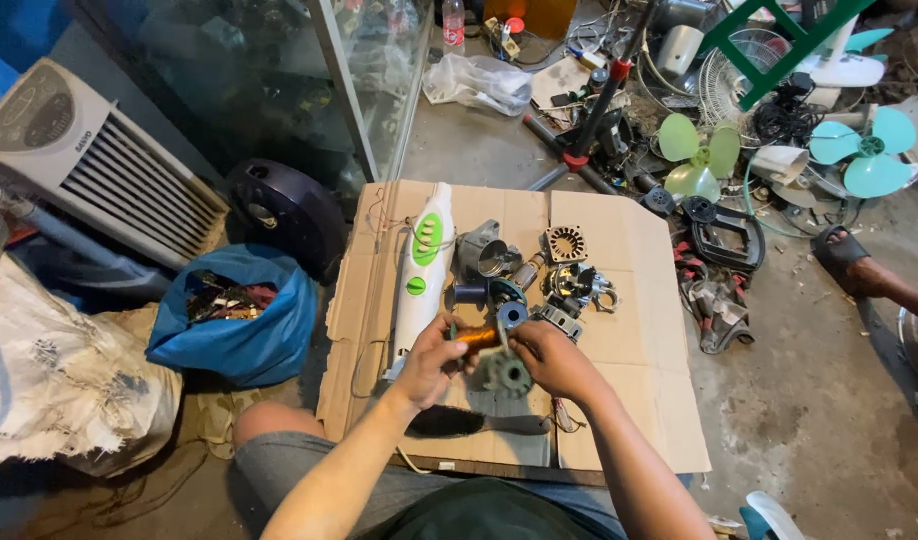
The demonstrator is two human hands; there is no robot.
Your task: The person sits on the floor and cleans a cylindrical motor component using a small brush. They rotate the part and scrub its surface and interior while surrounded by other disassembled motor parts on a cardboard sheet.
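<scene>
**Two hands gripping a small motor part over a cardboard sheet**

The left hand (431,352) is curled closed around an orange-handled tool (476,338), whose tip points toward the right hand (549,358). The right hand is closed on a grey round motor part (506,374), held between both hands just above the cardboard sheet (639,330) that covers the floor. The fingers of both hands overlap the part, so how the tool meets it is hard to make out.

Just beyond the hands lie loose motor pieces (569,285), including a square finned piece (565,243) and a blue spool (512,314). Beyond the left hand lies a white and green appliance body (422,275). Below the hands, near the person's lap, rests a black brush (449,422). Left of the left hand, off the cardboard, sits a blue bag (244,335) of scrap. Far beyond the right hand lie green fan blades (699,150), and another person's sandalled foot (847,258) is cut off at the right edge.
</scene>
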